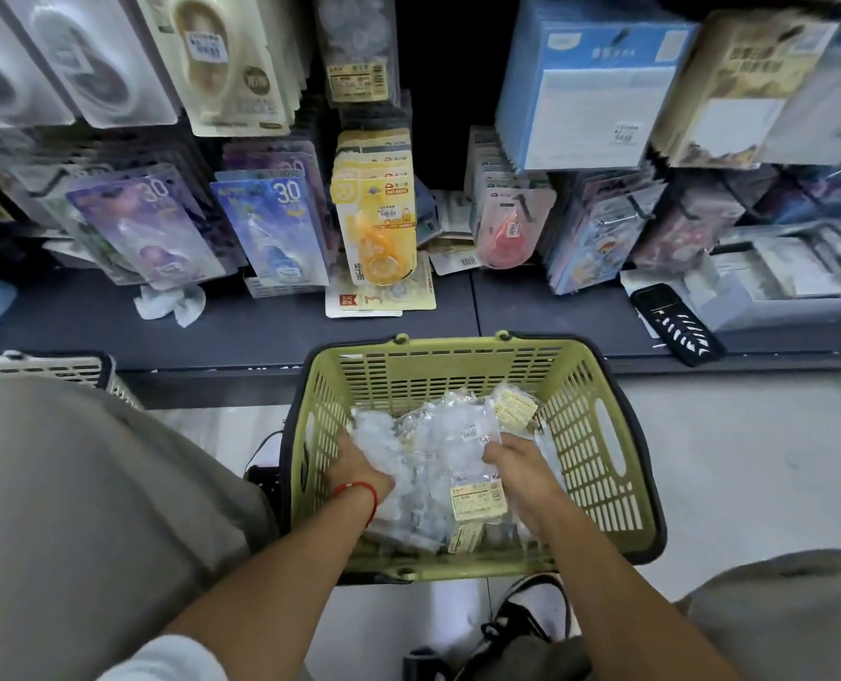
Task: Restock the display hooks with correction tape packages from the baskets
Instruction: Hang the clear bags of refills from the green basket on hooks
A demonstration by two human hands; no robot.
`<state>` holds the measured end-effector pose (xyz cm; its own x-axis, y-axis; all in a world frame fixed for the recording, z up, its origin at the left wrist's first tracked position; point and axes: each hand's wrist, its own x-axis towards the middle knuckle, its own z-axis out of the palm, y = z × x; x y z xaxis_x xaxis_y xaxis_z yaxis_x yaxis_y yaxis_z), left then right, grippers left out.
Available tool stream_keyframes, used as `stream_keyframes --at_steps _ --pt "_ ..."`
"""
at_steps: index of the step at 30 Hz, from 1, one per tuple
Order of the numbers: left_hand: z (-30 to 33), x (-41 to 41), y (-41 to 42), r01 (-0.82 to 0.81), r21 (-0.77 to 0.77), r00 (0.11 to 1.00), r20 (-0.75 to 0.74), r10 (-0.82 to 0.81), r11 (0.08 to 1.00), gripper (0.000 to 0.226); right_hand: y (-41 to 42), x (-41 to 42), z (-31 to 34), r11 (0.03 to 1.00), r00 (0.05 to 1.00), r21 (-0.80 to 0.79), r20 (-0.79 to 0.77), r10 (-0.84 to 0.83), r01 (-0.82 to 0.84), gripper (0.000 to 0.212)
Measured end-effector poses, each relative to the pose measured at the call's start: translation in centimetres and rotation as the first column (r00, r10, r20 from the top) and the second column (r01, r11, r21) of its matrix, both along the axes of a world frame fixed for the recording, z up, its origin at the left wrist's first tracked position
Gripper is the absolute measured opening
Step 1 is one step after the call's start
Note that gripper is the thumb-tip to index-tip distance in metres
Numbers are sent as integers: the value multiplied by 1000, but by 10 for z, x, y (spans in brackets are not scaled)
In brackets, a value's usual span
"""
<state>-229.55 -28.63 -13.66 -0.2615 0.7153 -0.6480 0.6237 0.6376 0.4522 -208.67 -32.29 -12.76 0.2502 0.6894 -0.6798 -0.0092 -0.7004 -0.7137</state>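
Status: mid-task, pickup stage. Both hands are down in the green basket (600, 435) on the floor, in front of the shelf. Left hand (357, 466) grip closed over a clear bag of pkgs (428, 459); right hand (519, 466) rests on the same pile, fingers hidden, so its grip can't be told. Basket approx. a third full of bagged correction tape pkgs, so plenty left to hang. Display hooks (635, 208) above the shelf carry stock already: yellow row (374, 208) and pink row (507, 223) look well filled. A 2nd basket (40, 368) sits at left, contents not visible. Nothing in transit to a hook.
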Motion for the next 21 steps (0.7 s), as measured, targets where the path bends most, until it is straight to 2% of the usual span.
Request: stream_keyframes --at_steps 1,3,5,7,9,11,13,14,15,16,19,21 --pt "4 -1 2 -87 -22 994 63 88 996 95 1 0 1 1000 1000 20 -8 -18 18 20" --pt "9 -2 1 -192 -27 970 148 194 981 67 2 -1 2 999 999 52 45 8 -10 22" --pt "15 0 -11 -219 57 957 206 203 974 42 4 -6 4 994 986 60 141 86 -95 25" --pt "23 6 -26 -205 170 953 257 157 964 31 4 -17 4 983 968 63 198 155 -171 29" --pt "31 15 -40 -165 259 950 301 83 952 40 2 -35 4 979 965 74 192 175 -193 27" --pt "32 22 -51 -64 338 965 259 -28 939 49 -2 -54 7 989 990 78 61 124 -129 26" --pt "31 22 -57 24 388 976 191 -106 921 60 -6 -63 5 991 991 94 -91 101 -93 64" --pt "30 20 -59 45 408 973 189 -133 912 64 -8 -65 4 990 987 104 -112 111 -99 86" --pt "31 18 -60 62 419 965 206 -162 906 67 -9 -67 3 985 986 123 -106 130 -116 100" --pt "31 16 -60 87 431 954 224 -200 898 69 -10 -67 3 980 985 147 -86 151 -137 102" --pt "32 16 -60 206 435 899 271 -345 877 66 -10 -61 4 984 991 148 -72 110 -99 85" --pt "32 16 -59 135 435 894 334 -298 890 53 -11 -55 7 993 994 115 -101 34 -22 76"
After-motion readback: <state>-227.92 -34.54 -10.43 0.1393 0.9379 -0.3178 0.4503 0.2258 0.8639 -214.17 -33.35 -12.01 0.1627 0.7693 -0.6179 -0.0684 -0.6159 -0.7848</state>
